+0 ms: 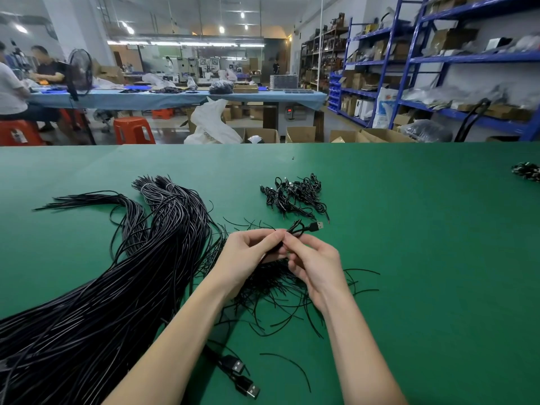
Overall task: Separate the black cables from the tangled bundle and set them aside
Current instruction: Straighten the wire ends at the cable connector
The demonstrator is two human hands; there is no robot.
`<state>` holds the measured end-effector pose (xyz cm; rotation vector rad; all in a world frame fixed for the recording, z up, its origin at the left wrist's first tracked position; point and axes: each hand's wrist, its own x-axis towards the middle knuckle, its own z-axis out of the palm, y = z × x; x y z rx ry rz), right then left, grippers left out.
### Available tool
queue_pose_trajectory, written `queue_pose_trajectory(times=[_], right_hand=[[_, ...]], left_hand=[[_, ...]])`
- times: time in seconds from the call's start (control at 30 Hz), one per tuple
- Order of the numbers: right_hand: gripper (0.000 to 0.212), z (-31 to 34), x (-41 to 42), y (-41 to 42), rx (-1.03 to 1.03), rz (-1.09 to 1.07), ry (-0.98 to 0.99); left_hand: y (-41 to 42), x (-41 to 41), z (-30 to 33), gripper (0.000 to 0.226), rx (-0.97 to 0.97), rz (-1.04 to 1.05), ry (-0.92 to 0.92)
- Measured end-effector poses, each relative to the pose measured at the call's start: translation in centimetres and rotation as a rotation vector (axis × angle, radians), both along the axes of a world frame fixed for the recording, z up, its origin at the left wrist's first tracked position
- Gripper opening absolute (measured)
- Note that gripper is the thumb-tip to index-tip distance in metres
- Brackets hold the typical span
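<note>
Nearest, two USB plugs lie on the green table between the forearms. Large bundle of black cables sprawls at left. Mid-table: left hand and right hand meet, fingers of both pinching one black cable with a USB end, above loose strands. Beyond, a small separated pile.

We see the tangled bundle, a thick sheaf of long black cables, sweeping from seven o'clock toward eleven. At one o'clock lies a small pile of short black cables. Thin loose strands sprawl at centre.
</note>
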<state>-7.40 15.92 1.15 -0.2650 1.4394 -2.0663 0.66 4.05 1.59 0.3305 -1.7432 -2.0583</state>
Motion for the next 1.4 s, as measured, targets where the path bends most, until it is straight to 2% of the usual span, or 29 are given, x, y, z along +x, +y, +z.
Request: queue_pose_trajectory(times=[0.13,0.33,0.53,0.8,0.93,1.03,1.13,1.2,1.3,1.4], right_hand=[[0.009,0.2,-0.3,0.3,-0.056,0.14,0.036],[0.026,0.5,-1.3,1.6,0.014,0.203,0.094],[0.025,0.5,-1.9,2.3,0.047,0.317,0.2],[0.02,0.3,-2.1,2.3,0.007,0.32,0.224],[0.023,0.1,-2.4,3.0,-0.035,0.413,0.295],[0.016,0.2,-3.0,3.7,0.042,0.591,0.412],[0.012,0.8,-4.0,4.5,0.25,0.725,0.565],[0.011,1.5,-4.4,4.6,0.36,0.776,0.663],[0.008,2.8,-4.6,4.0,0.594,0.752,0.883],[0.012,3.7,-4.1,2.8,0.799,0.54,1.102]], left_hand=[[-0.3,-0.1,0.2,0.029,0.161,0.019,0.014],[-0.2,0.1,0.4,0.027,0.229,-0.031,0.003],[-0.5,0.4,1.1,0.027,0.203,-0.071,0.008],[-0.4,0.5,1.4,0.024,0.085,-0.069,0.031],[-1.0,1.2,1.9,0.021,0.086,-0.202,-0.039],[-1.6,1.9,2.3,0.019,0.076,-0.352,-0.128],[-1.7,2.4,2.8,0.012,-0.054,-0.497,-0.235],[-1.5,2.5,3.5,0.007,-0.237,-0.526,-0.305],[-1.3,2.2,4.3,0.007,-0.636,-0.407,-0.399],[-0.9,1.7,4.6,0.011,-0.852,-0.186,-0.454]])
